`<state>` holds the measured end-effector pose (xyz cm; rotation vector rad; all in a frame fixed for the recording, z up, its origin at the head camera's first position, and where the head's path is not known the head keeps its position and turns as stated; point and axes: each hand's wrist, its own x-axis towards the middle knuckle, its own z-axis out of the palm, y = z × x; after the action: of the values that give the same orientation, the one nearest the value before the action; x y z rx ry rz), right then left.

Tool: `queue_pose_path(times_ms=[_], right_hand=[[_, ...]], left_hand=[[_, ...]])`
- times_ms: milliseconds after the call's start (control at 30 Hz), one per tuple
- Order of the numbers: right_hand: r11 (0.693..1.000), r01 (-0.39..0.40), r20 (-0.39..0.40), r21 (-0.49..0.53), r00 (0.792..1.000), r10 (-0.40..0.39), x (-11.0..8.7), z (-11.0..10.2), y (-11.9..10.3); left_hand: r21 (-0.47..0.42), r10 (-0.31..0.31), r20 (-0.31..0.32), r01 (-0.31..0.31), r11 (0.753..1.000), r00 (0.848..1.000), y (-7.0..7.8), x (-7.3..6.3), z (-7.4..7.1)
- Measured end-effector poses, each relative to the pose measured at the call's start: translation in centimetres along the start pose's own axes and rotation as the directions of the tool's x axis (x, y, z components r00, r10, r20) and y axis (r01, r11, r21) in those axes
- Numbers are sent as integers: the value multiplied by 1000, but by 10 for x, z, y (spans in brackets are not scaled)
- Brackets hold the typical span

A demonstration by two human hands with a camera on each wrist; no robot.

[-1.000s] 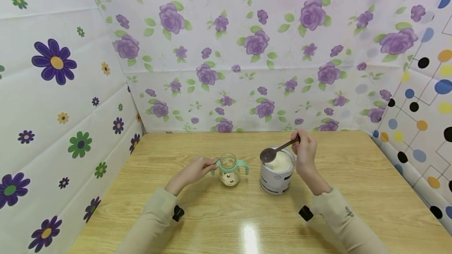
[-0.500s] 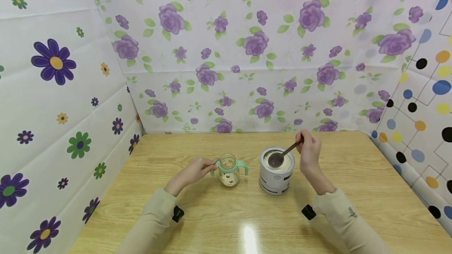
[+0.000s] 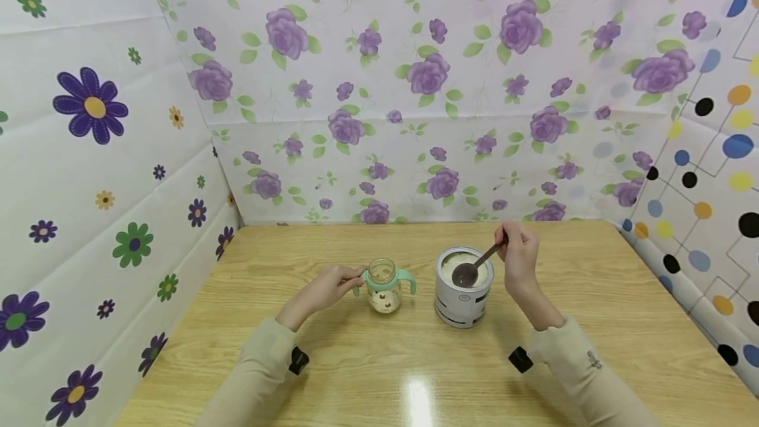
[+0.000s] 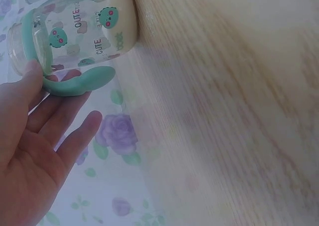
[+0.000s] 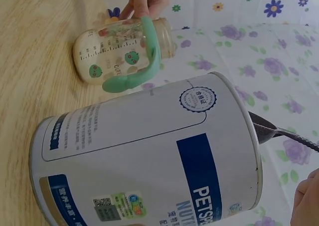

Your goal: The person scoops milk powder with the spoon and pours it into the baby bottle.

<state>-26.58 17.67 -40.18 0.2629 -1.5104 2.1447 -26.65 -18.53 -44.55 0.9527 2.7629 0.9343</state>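
Observation:
My left hand (image 3: 323, 290) pinches one mint-green handle (image 4: 82, 85) of a clear baby bottle (image 3: 385, 300) between thumb and fingers. The bottle stands upright and uncapped on the table, with cream-coloured contents in its lower part and small printed pictures on its wall. To its right is a white can (image 5: 134, 151) with blue labels, open at the top and holding pale powder (image 3: 453, 261). My right hand (image 3: 520, 261), above the can's right side, grips the handle end of a dark brown spoon (image 3: 465, 275). The spoon's bowl is at the can's mouth, partly behind the rim in the right wrist view.
A light wood table (image 3: 332, 374) carries the bottle and can. Floral cloth (image 3: 367, 84) hangs behind it, a daisy-patterned cloth (image 3: 65, 170) on the left and a dotted cloth (image 3: 711, 216) on the right. Black wrist devices (image 3: 521, 359) sit under both cuffs.
My right hand has moved slightly right, bringing the spoon's bowl from above the can's left rim down and right into its mouth. The left hand and bottle have stayed in place.

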Motion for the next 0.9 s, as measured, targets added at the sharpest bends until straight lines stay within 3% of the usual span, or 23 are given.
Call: queue_pose_path(times_ms=[167,333,533,700,900], right_hand=[[994,60,30,-89,998,-58,0,-4,3],[970,147,53,-194,989,-139,0,-10,5],[947,243,141,-211,966,-216,0,-11,3],[913,311,282,-264,930,-235,-8,-8,-12],[808,467,437,-359,849,-297,-13,-7,-27]], left_hand=[[-6,1,-3,-1,1000,1000,1,0,-1],[-11,11,-3,-11,1000,1000,0,0,0],[-9,6,-5,-6,1000,1000,0,0,1],[-22,8,-7,-8,1000,1000,2,1,0],[-30,-9,-1,9,1000,1000,2,0,0]])
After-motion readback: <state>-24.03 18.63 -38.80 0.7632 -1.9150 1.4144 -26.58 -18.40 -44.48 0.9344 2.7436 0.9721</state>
